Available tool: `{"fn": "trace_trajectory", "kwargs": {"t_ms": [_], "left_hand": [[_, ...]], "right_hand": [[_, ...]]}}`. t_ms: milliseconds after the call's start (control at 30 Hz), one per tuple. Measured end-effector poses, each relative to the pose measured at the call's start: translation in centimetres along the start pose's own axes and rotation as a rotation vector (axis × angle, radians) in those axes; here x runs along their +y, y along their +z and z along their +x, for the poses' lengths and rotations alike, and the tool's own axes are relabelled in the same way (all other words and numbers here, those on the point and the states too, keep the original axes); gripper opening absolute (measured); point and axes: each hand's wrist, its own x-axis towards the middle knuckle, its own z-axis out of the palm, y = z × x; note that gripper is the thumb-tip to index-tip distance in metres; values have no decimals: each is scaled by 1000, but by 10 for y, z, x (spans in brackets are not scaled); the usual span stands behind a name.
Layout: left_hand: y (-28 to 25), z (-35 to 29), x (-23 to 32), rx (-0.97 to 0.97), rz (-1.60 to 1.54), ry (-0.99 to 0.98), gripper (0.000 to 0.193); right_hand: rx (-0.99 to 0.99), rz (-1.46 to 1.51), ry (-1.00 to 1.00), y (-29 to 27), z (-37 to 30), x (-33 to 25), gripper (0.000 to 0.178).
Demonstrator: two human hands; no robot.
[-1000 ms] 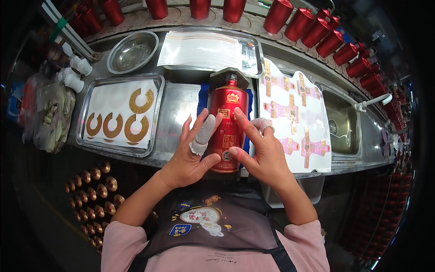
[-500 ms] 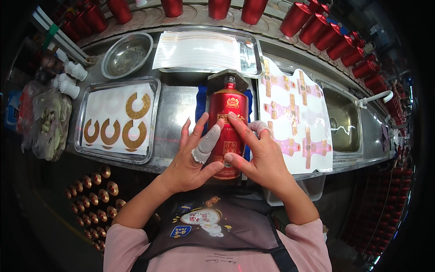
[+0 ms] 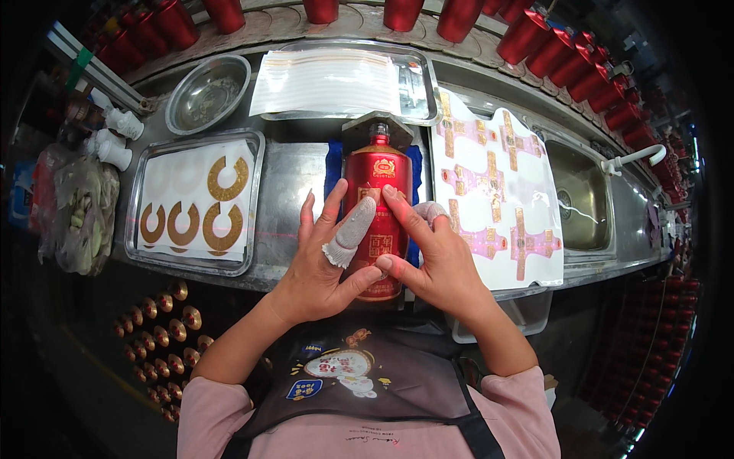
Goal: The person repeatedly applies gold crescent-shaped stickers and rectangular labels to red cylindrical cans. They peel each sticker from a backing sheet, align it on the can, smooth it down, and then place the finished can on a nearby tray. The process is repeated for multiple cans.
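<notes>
A red bottle (image 3: 373, 166) with gold labels and a dark neck lies with its neck away from me, over a blue cloth (image 3: 417, 157). Its neck end is by a dark metal block (image 3: 358, 135). My left hand (image 3: 312, 269) has its fingers spread along the bottle's left side, a white fabric finger cover (image 3: 353, 233) on the index finger. That covered tip touches the label on the front. My right hand (image 3: 442, 264) presses its outstretched index fingertip and thumb on the bottle's face; its other fingers are bent at the right side, one with a white cover.
At left, a metal tray (image 3: 260, 172) holds gold C-shaped labels beside a steel bowl (image 3: 200, 115). A far tray (image 3: 434, 107) carries white strips. To the right are a sheet of pink-and-gold labels (image 3: 482, 183) and a sink (image 3: 585, 237). Red bottles (image 3: 459, 17) line the back conveyor.
Red bottles on the back conveyor have moved to the right. The view has shifted slightly. My hands stay on the bottle, with only small shifts of the fingertips.
</notes>
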Motion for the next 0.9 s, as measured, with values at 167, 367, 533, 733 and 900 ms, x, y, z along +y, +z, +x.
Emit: {"fn": "trace_trajectory", "kwargs": {"t_ms": [167,367,533,733,900], "left_hand": [[-1,0,3,-8,13,-24,81],[0,-1,0,-17,14,-16,82],[-1,-5,-5,24,-106,-18,80],[-3,-12,-14,51,-224,-1,77],[3,-13,-16,21,-100,45,82]], "right_hand": [[-41,84,-23,-3,-3,6,81],[-30,120,-83,-2,-2,19,71],[-34,132,-68,-4,-5,19,71],[-45,59,-125,-8,-12,14,76],[-34,14,-167,-5,-9,19,78]]}}
